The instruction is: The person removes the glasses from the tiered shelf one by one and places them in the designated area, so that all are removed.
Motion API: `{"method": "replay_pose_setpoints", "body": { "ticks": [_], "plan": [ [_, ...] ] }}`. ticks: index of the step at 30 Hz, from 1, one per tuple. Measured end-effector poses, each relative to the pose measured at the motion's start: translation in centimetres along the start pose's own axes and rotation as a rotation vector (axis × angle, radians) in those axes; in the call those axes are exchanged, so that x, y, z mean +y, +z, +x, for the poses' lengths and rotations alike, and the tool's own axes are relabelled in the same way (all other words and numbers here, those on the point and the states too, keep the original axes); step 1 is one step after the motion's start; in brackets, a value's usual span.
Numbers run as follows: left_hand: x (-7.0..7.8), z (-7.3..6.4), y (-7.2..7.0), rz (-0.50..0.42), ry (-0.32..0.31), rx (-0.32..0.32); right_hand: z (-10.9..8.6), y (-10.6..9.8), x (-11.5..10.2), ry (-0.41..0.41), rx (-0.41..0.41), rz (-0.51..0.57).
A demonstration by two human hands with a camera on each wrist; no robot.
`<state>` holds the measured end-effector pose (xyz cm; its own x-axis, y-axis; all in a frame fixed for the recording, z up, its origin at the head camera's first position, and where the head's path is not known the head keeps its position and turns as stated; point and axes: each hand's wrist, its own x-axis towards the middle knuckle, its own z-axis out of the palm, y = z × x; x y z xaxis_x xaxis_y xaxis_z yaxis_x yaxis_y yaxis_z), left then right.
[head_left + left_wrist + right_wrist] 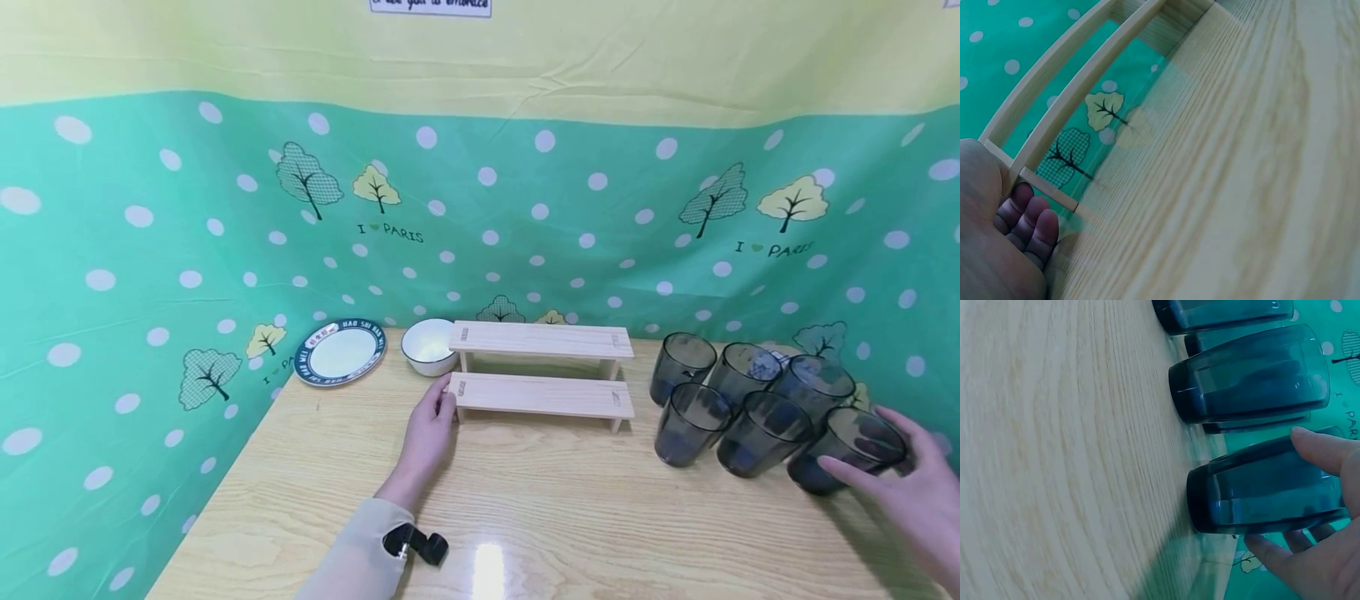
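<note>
A two-tier wooden rack (540,393) of pale planks stands at the back middle of the table. My left hand (432,419) holds the left end of its lower step; in the left wrist view the fingertips (1045,226) curl in beside the end leg. Several dark, see-through glasses (686,425) stand upright in two rows on the right. Around the nearest right glass (1266,490) my right hand (911,479) has its thumb on one side and its fingers on the other. In the right wrist view, that glass's base is at the tabletop.
A white plate with a blue patterned rim (341,353) leans at the back left. Between it and the rack sits a white bowl (431,347) with a dark rim. Behind the wooden table (525,500) hangs a green dotted cloth (487,217), which also closes both sides.
</note>
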<state>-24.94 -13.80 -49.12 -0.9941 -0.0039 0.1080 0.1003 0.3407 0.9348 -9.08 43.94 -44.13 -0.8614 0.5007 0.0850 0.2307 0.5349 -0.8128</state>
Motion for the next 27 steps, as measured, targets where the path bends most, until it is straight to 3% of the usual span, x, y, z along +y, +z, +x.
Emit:
{"method": "replay_pose_setpoints", "body": {
  "ticks": [3, 8, 14, 17, 21, 27],
  "plan": [
    [0.0, 0.0, 0.0, -0.003, -0.011, -0.005, -0.4, -0.1, -0.2, -0.037, -0.015, -0.002],
    [0.0, -0.1, -0.1, -0.004, -0.013, -0.006, -0.5, -0.1, -1.0, 0.015, -0.023, -0.042],
    [0.1, -0.2, -0.2, -0.014, -0.025, -0.020, -0.5, -0.3, -1.3, -0.008, 0.063, -0.085],
    [0.2, -0.2, -0.2, -0.017, -0.030, -0.026, -0.4, -0.5, -1.5, -0.046, 0.127, -0.122],
    [0.1, -0.1, -0.2, -0.013, -0.019, -0.030, -0.2, -1.0, -2.6, -0.155, 0.199, -0.186],
    [0.0, 0.0, -0.3, 0.018, -0.025, -0.016, -0.5, -1.3, -5.2, -0.325, 0.184, -0.317]
  ]
}}
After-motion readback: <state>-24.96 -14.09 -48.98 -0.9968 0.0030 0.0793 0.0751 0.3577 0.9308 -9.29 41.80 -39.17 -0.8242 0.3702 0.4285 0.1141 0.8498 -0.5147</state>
